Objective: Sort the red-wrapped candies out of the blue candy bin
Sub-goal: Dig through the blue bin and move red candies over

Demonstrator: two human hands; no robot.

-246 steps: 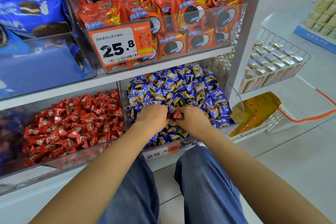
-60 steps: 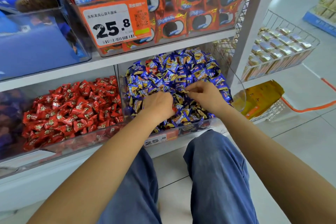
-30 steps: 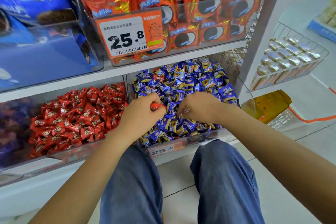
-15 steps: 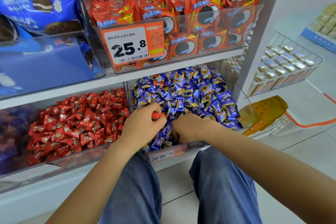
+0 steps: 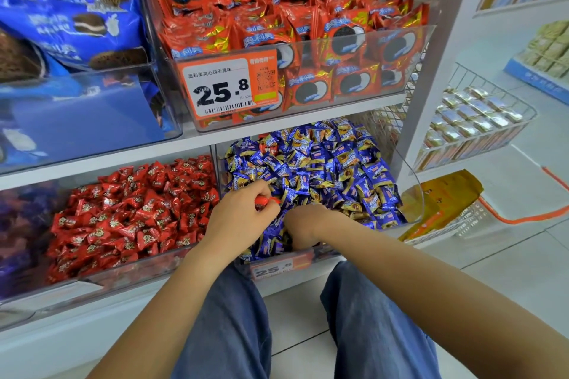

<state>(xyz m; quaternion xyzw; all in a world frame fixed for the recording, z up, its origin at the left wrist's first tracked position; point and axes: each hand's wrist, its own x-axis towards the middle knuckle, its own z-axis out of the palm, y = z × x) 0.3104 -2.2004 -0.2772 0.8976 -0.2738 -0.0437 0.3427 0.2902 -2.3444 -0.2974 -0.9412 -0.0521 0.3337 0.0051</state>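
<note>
The left hand (image 5: 243,218) pinches a red-wrapped candy (image 5: 266,201) at its fingertips, long axis lying sideways toward the right hand (image 5: 303,224), which sits just beside it, fingers dug into the blue candy bin (image 5: 414,194) (grip hidden, so I cannot tell what it holds). The red candy bin (image 5: 129,274) lies just left of the left hand, the nearer one. Farther back, another red wrapper (image 5: 271,148) shows. Half a second ago the right hand lay shallower.

right hand (image 5: 303,224) fingers: buried among the blue candies (image 5: 323,169), grip unreadable
red candy (image 5: 265,200): mostly covered by left hand (image 5: 243,218)
lower price tag (image 5: 281,268): at 6 o'clock of the blue bin, blurred, half hidden
blue cookie bags (image 5: 70,15): cut off at 9 o'clock edge
</note>
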